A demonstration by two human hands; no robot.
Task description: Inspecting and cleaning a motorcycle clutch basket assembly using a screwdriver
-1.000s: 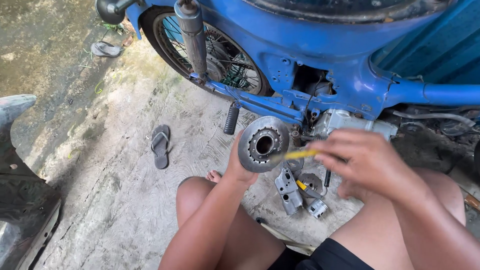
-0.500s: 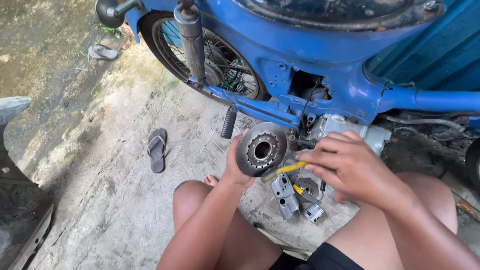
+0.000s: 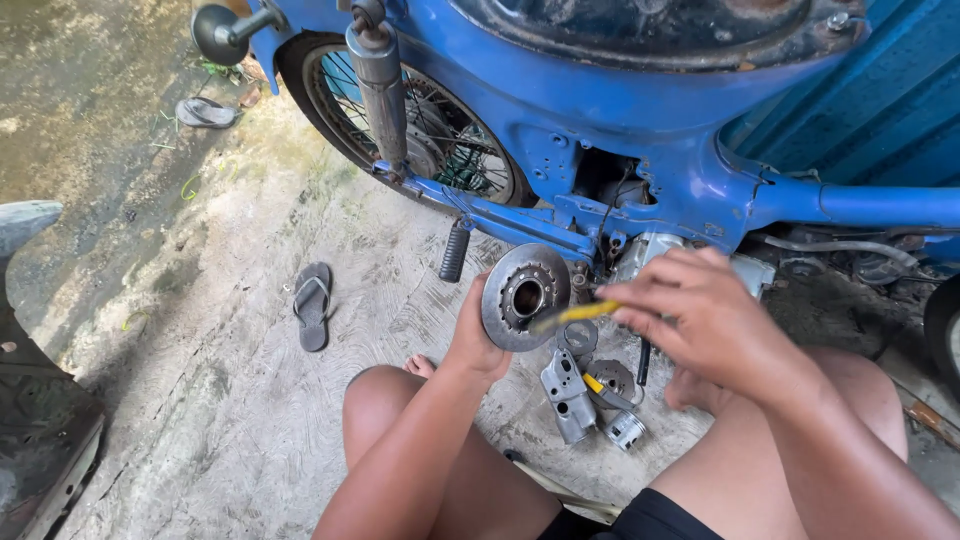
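Yellow tool (image 3: 575,314) tip shifted toward disc (image 3: 524,296) hub; both hands gripping; bare concrete left.

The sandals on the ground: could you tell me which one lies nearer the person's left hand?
The dark sandal on the concrete beside the left hand is nearer. The other sandal lies far off, near the rear wheel.
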